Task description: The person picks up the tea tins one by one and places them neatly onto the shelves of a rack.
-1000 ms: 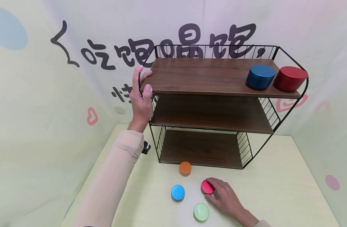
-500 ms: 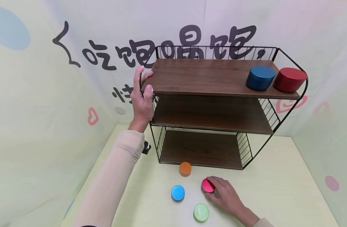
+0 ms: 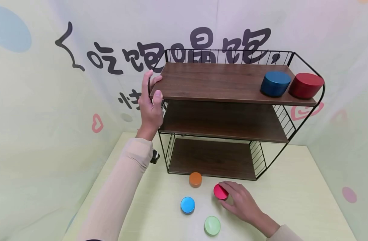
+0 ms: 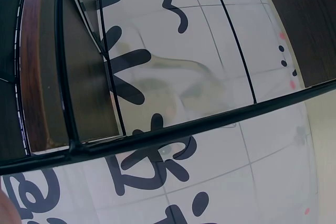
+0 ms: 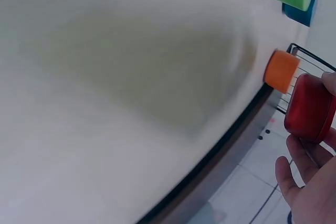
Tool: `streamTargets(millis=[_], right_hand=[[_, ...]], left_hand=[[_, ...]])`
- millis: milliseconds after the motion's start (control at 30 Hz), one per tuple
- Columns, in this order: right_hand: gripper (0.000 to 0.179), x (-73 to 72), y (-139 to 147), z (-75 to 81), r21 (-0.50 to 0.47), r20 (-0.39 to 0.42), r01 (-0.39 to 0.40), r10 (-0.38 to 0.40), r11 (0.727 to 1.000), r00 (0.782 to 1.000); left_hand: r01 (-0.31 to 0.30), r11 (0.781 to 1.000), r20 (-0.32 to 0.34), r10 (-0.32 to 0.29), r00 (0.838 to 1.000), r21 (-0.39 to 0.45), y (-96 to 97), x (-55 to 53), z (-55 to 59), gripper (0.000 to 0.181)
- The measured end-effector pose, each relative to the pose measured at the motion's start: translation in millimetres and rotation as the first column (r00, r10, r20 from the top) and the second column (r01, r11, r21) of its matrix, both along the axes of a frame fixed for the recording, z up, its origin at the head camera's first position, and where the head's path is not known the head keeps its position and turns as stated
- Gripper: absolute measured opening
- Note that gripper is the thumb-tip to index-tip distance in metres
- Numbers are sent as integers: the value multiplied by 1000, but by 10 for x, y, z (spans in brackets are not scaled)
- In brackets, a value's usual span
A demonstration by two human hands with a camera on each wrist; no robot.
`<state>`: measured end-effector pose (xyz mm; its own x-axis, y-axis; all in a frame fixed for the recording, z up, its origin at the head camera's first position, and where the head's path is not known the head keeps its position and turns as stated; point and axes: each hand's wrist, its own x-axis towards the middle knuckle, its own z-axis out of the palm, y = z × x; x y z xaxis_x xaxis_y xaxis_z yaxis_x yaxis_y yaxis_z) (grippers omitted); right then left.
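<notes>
In the head view my left hand grips the upper left side of a three-tier shelf rack, thumb at the front of the top board. The left wrist view shows the rack's black wire frame close up, with only a bit of that hand at the edge. At the lower right, my right hand pinches a small red round tin between thumb and fingers. In the right wrist view the red tin appears raised off the table, some lower fingers of the hand spread below it.
An orange tin stands before the bottom shelf. Nearer are a light blue tin and a green tin. A dark blue tin and a larger red tin sit at the right end of the top shelf.
My right hand has moved slightly away from me, toward the rack, with the red tin in its fingers. The left hand keeps its grip on the rack.
</notes>
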<state>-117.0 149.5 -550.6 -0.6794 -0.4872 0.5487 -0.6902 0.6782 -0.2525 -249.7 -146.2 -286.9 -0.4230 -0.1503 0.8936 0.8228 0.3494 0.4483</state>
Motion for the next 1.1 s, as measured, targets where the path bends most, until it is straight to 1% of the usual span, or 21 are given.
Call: streamTargets(millis=[133,300,433,533,667,733,933,1000,1100], right_hand=[[61,-58,-14,146,18,-29,-26,27,1000,999],[58,-81,-14,328,44,-56,-50,53,998,997],[53,-104,2,477,54,-75,-83,87,995,993],[58,-129,10,605,61,-81,-104,109,993,991],[64,-158,38,779,96,-92,-124,132,988,987],[63,-170,62,856,123,-102,-138,150,983,983],[55,-217,129,1099,176,-151,-174,201,969,968],[56,-236,151,1189,187,-161,-178,209,966,964],[57,-269,182,1313,195,-180,-190,226,962,957]], left_hand=[[1,1000,6,-1,1000,5,-11,-1,-5,51],[-3,1000,7,3,1000,-3,-16,-8,-11,52],[-3,1000,5,3,1000,-8,-15,-8,-6,52],[-5,1000,3,5,1000,-9,-15,-2,0,52],[-3,1000,10,4,1000,-9,-20,-14,-11,53],[-5,1000,12,5,1000,-9,-35,-62,-45,54],[-28,1000,8,28,1000,-10,-111,-270,-183,57],[-30,999,11,30,999,-10,-122,-291,-197,57],[-27,1000,13,28,1000,-7,-112,-255,-176,57]])
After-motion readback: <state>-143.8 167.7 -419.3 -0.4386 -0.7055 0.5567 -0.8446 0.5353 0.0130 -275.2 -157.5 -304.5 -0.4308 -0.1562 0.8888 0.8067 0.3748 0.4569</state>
